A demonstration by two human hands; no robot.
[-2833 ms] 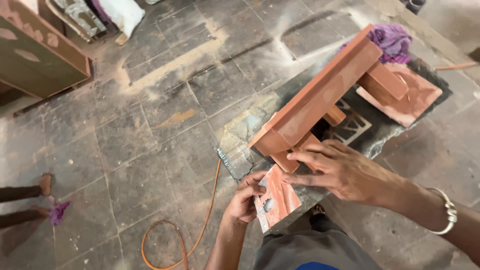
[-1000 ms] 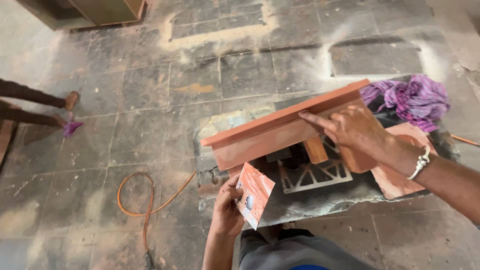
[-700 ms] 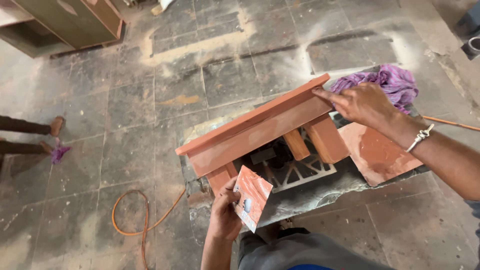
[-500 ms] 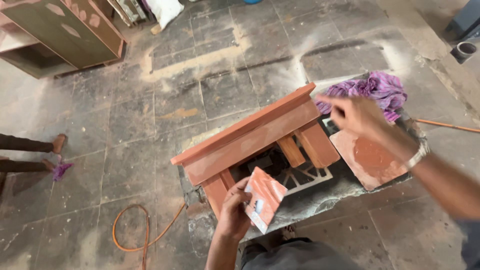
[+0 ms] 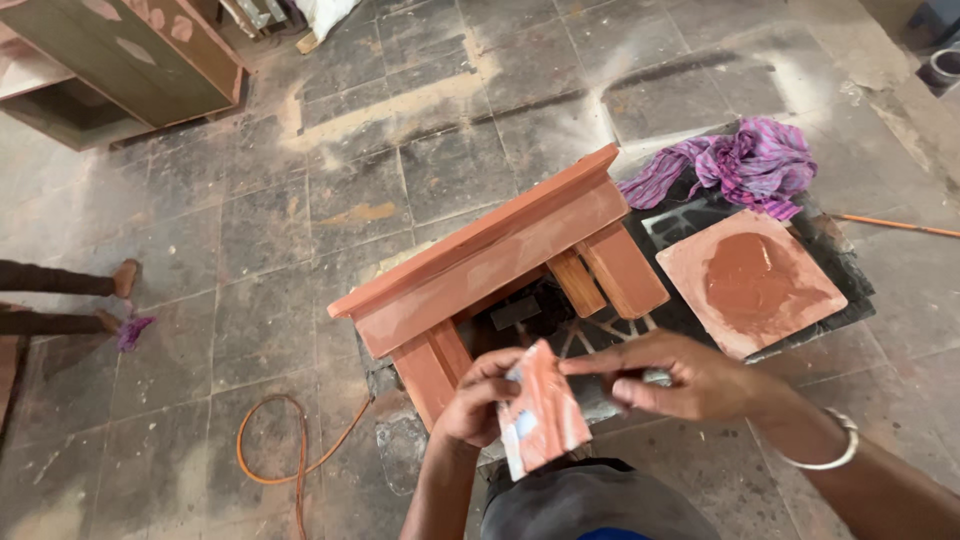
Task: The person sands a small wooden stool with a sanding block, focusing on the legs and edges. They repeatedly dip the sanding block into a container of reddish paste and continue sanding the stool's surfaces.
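Dusty stone-tile floor, small terracotta-coated wooden stand [image 5: 500,270] in front. Left hand [image 5: 478,395] grips a paste-smeared card scraper [image 5: 542,420] w/ thumb & fingers; right hand [image 5: 690,378] pinches its top edge. Best keep card flat, both hands steady.

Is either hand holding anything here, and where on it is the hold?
The left hand holds a small putty-smeared card by its upper left edge. The right hand touches its top corner with the fingers.

One reddish-brown wooden shelf piece [image 5: 500,260]; beside it, one square paste-smeared tile [image 5: 752,282], one purple cloth [image 5: 745,160], one orange hose [image 5: 290,455]; two hands, left [image 5: 475,400] and right [image 5: 690,378].
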